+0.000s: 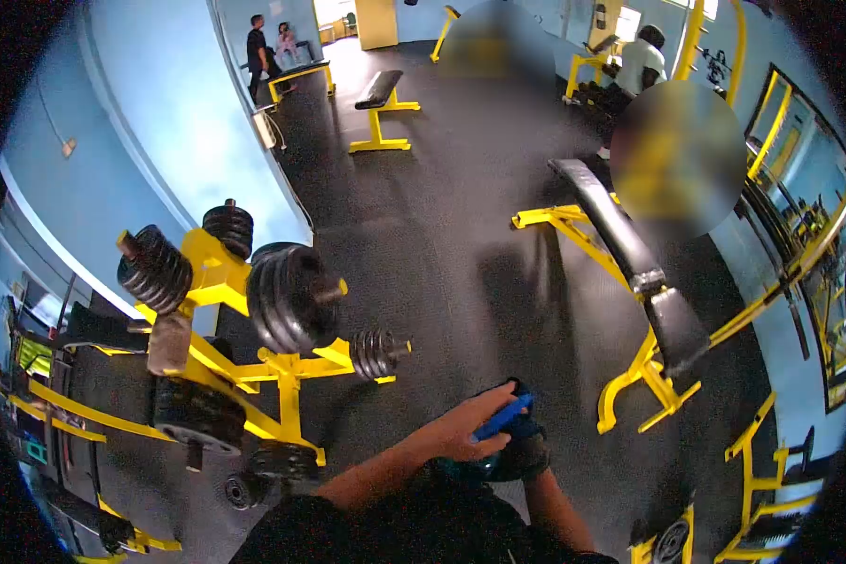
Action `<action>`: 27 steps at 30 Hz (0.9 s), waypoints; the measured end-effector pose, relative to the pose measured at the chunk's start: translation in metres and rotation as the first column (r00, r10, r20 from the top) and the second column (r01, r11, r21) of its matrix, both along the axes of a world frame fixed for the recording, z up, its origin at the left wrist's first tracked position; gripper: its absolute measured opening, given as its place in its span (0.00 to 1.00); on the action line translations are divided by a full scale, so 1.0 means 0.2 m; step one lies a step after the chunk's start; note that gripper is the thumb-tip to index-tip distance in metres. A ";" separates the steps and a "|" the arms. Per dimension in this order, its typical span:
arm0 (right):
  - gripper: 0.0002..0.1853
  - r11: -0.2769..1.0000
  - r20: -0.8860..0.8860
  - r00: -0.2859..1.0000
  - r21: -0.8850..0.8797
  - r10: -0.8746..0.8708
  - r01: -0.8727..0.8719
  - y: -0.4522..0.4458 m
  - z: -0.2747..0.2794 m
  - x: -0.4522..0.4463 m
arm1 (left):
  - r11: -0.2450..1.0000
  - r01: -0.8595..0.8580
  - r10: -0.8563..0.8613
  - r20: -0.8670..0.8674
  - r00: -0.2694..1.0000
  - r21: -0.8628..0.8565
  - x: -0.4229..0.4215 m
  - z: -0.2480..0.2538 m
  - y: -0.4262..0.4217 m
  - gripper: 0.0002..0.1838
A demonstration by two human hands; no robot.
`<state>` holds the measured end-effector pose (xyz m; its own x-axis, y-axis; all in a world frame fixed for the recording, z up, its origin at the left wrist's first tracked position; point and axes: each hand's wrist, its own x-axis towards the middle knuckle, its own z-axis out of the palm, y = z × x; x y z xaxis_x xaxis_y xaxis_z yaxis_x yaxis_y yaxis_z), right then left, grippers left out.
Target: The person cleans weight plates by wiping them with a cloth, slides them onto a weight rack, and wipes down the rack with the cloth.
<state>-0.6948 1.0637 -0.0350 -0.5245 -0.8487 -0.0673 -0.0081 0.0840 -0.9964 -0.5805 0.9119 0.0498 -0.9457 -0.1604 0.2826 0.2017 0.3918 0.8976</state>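
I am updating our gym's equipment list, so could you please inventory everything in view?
Blue item: one, blue, at the hands; kind unclear
Plate rack: one, yellow, left
Weight plates: many, black, on and beside the rack
Incline bench: one, black and yellow, right of centre
Other benches: two, black and yellow, far back
Other equipment: several, mostly yellow, around the edges
Mirror: one, black-framed, right
Door: one, tan, far back
Walls: several, light blue, around
Floor: one, dark grey, throughout
People: three, in black, pink and white, back
Left hand: one, uncovered, on the blue item
Right hand: one, dark-covered, beside it
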 end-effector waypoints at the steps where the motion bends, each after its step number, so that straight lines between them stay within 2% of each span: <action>1: 0.39 1.000 -0.032 0.999 0.006 0.010 -0.009 -0.08 -0.02 -0.09 | 1.000 -0.005 0.005 -0.006 1.000 0.002 -0.05 -0.01 -0.09 0.33; 3: 0.39 0.999 -0.105 0.994 0.027 0.028 -0.025 -0.24 -0.01 -0.30 | 0.965 -0.056 -0.007 0.238 0.971 0.256 -0.19 -0.02 -0.26 0.29; 4: 0.38 0.999 -0.145 0.989 0.038 0.038 -0.033 -0.30 0.00 -0.42 | 0.962 -0.053 -0.009 0.226 0.974 0.268 -0.27 -0.05 -0.33 0.29; 6: 0.38 0.998 -0.214 0.976 0.053 0.038 -0.027 -0.42 0.05 -0.66 | 0.988 -0.153 0.148 0.187 0.971 0.009 -0.42 -0.08 -0.47 0.29; 7: 0.37 0.998 -0.243 0.970 0.056 0.026 -0.012 -0.47 0.07 -0.77 | 0.988 -0.156 0.153 0.177 0.972 0.006 -0.51 -0.08 -0.56 0.29; 9: 0.37 0.998 -0.272 0.962 0.060 -0.017 0.035 -0.57 0.10 -0.97 | 0.987 -0.162 0.151 0.266 0.952 0.020 -0.63 -0.06 -0.69 0.27; 13: 0.35 0.990 -0.225 0.965 0.022 -0.133 0.142 -0.81 0.10 -1.28 | 0.968 -0.252 0.244 0.240 0.940 0.004 -0.84 -0.04 -0.96 0.27; 15: 0.35 0.988 -0.178 0.972 -0.004 -0.150 0.152 -0.98 0.06 -1.40 | 0.917 -0.378 0.333 0.281 0.900 0.126 -0.92 -0.07 -1.09 0.27; 16: 0.34 0.990 -0.160 0.977 -0.017 -0.138 0.137 -1.09 0.04 -1.46 | 0.907 -0.404 0.358 0.283 0.890 0.121 -0.96 -0.10 -1.15 0.27; 18: 0.34 0.999 -0.145 0.989 -0.026 -0.042 0.039 -1.31 0.00 -1.61 | 0.812 -0.575 0.506 0.368 0.780 0.102 -1.05 -0.14 -1.29 0.26; 20: 0.33 0.988 -0.171 0.974 -0.018 0.148 -0.154 -1.56 -0.05 -1.76 | 0.751 -0.655 0.586 0.369 0.721 0.087 -1.13 -0.19 -1.45 0.26; 22: 0.33 0.927 -0.232 0.901 0.007 0.367 -0.376 -1.84 -0.05 -1.89 | 0.672 -0.736 0.665 0.370 0.649 0.083 -1.21 -0.21 -1.58 0.26; 24: 0.32 0.846 -0.289 0.805 0.027 0.517 -0.533 -2.14 -0.03 -2.00 | 0.583 -0.810 0.708 0.451 0.544 0.060 -1.28 -0.18 -1.74 0.25; 25: 0.32 0.811 -0.320 0.762 0.035 0.562 -0.584 -2.30 -0.01 -2.06 | 0.558 -0.828 0.728 0.449 0.518 0.051 -1.33 -0.17 -1.81 0.25; 27: 0.31 0.764 -0.401 0.684 0.069 0.610 -0.641 -2.61 0.02 -2.18 | 0.456 -0.888 0.863 0.271 0.427 -0.055 -1.41 -0.15 -1.95 0.24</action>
